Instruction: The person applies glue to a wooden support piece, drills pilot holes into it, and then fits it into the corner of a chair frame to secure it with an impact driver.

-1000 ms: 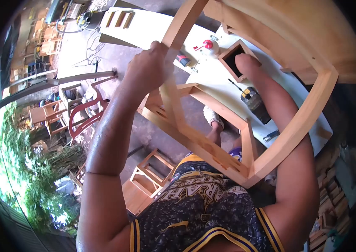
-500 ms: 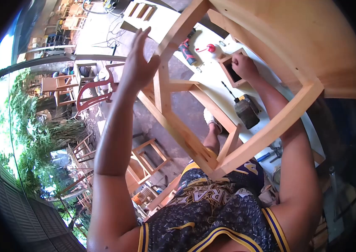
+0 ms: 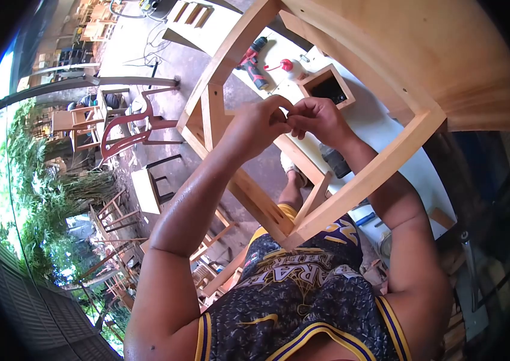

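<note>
My left hand (image 3: 259, 127) and my right hand (image 3: 322, 123) meet fingertip to fingertip inside the opening of a wooden chair frame (image 3: 360, 186). Both are closed in a pinch. Whatever lies between the fingers is too small or hidden to make out. Just beyond my right hand sits a small open wooden box (image 3: 340, 90) with dark contents. A dark power tool (image 3: 334, 161), partly covered by my right forearm, lies on the white table.
A red and black cordless drill (image 3: 253, 65) and a white bottle with a red cap (image 3: 293, 68) lie on the white table (image 3: 411, 180). A broad wooden panel (image 3: 447, 60) joins the frame at right. A red plastic chair (image 3: 140, 123) stands at left.
My right hand has come away from the small wooden box toward the left. My left hand has moved right from beside the frame, its fingers closing, and the two now touch.
</note>
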The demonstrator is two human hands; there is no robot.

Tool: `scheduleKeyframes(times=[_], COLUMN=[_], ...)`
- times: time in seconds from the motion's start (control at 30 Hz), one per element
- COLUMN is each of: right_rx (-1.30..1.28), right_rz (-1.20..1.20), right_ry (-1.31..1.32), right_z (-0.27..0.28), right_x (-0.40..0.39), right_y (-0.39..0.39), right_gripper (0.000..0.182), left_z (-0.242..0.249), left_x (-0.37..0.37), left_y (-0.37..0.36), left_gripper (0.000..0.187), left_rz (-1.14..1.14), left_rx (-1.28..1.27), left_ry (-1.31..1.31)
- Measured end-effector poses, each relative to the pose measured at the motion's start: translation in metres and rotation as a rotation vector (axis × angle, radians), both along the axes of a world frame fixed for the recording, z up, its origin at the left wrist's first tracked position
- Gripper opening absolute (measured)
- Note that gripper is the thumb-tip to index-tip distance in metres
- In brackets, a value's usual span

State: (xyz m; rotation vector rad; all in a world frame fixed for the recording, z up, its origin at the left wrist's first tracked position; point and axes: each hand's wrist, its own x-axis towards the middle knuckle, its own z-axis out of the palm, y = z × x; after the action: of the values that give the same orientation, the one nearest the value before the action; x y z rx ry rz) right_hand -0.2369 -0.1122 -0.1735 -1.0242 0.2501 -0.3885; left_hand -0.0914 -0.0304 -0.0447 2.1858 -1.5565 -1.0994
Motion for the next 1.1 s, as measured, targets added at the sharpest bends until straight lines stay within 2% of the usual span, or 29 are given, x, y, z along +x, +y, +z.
scheduleKeyframes(times=[0.07, 0.13, 0.2, 0.23, 0.27, 0.3, 0.37, 0.43, 0.47, 0.53, 0.6, 0.63, 0.67, 0.73, 0.77, 0.83, 0.87, 0.93, 0.97, 1.0, 1.03, 1.1], right_rx=[0.058, -0.015, -0.304, -0.36, -0.413, -0.408, -0.817, -0.834, -0.838, -0.852, -0.656, -0.974, -0.738, -1.088, -1.109, -0.851, -1.009, -0.994, -0.915, -0.463, -0.455, -0.509], right_rz=[-0.03, -0.238, -0.338, -0.163, 0.021, 0.014, -0.068, -0.035, -0.003, 0.026, 0.043, -0.108, -0.119, -0.14, -0.138, -0.024, -0.294, -0.308, -0.191, -0.219, -0.219, -0.025], right_ry=[0.001, 0.067, 0.229, 0.372, 0.514, 0.511, 0.384, 0.367, 0.346, 0.283, 0.092, 0.257, 0.547, 0.498, 0.499, 0.437, 0.395, 0.371, 0.384, 0.058, 0.048, 0.46], right_z=[-0.003, -0.022, -0.049, -0.074, -0.098, -0.115, -0.135, -0.12, -0.116, -0.141, -0.164, -0.137, -0.217, -0.193, -0.172, -0.131, -0.18, -0.168, -0.164, -0.127, -0.085, -0.004], right_x=[-0.003, -0.022, -0.063, -0.093, -0.112, -0.116, -0.123, -0.116, -0.114, -0.105, -0.097, -0.099, -0.086, -0.07, -0.058, -0.062, -0.06, -0.057, -0.061, -0.059, -0.06, -0.063], right_y=[0.001, -0.011, -0.024, -0.028, -0.024, -0.009, 0.02, 0.026, 0.03, 0.047, 0.075, 0.08, 0.102, 0.099, 0.079, 0.097, 0.11, 0.106, 0.103, 0.097, 0.089, 0.065], right_gripper=[0.023, 0.027, 0.038, 0.05, 0.062, 0.062, 0.075, 0.077, 0.08, 0.082, 0.076, 0.063, 0.052, 0.039, 0.039, 0.021, 0.032, 0.042, 0.053, 0.055, 0.055, 0.057], left_z=[0.003, 0.009, 0.017, 0.013, 0.014, 0.015, 0.011, 0.001, -0.001, -0.001, 0.007, 0.01, 0.012, 0.023, 0.019, 0.023, 0.018, 0.023, 0.018, 0.011, 0.018, 0.015], left_x=[-0.001, 0.004, 0.014, 0.024, 0.031, 0.032, 0.036, 0.043, 0.044, 0.047, 0.049, 0.044, 0.037, 0.042, 0.058, 0.075, 0.077, 0.073, 0.078, 0.084, 0.075, 0.068], left_y=[-0.004, -0.003, -0.004, 0.002, 0.007, 0.012, 0.019, 0.025, 0.027, 0.031, 0.033, 0.041, 0.054, 0.07, 0.073, 0.098, 0.099, 0.098, 0.1, 0.099, 0.094, 0.081], left_gripper=[0.041, 0.044, 0.046, 0.045, 0.043, 0.04, 0.037, 0.026, 0.026, 0.018, 0.016, 0.015, 0.014, 0.014, 0.014, 0.015, 0.014, 0.013, 0.013, 0.014, 0.018, 0.018], left_rz=[-0.035, -0.07, 0.254, 0.384, 0.426, 0.458, 0.49, 0.442, 0.445, 0.452, 0.442, 0.304, 0.163, 0.321, 0.342, 0.346, 0.438, 0.408, 0.368, 0.323, 0.244, 0.245], left_rx=[0.0, 0.004, -0.021, -0.124, -0.176, -0.206, -0.224, -0.244, -0.244, -0.345, -0.321, -0.454, -0.571, -0.936, -0.974, -0.861, -0.847, -0.774, -0.712, -0.651, -0.585, -0.491], left_ry=[-0.012, -0.032, 0.293, 0.481, 0.515, 0.519, 0.528, 0.47, 0.471, 0.44, 0.41, 0.112, -0.179, -0.119, -0.169, -0.273, -0.083, -0.102, -0.13, -0.159, -0.183, -0.104])
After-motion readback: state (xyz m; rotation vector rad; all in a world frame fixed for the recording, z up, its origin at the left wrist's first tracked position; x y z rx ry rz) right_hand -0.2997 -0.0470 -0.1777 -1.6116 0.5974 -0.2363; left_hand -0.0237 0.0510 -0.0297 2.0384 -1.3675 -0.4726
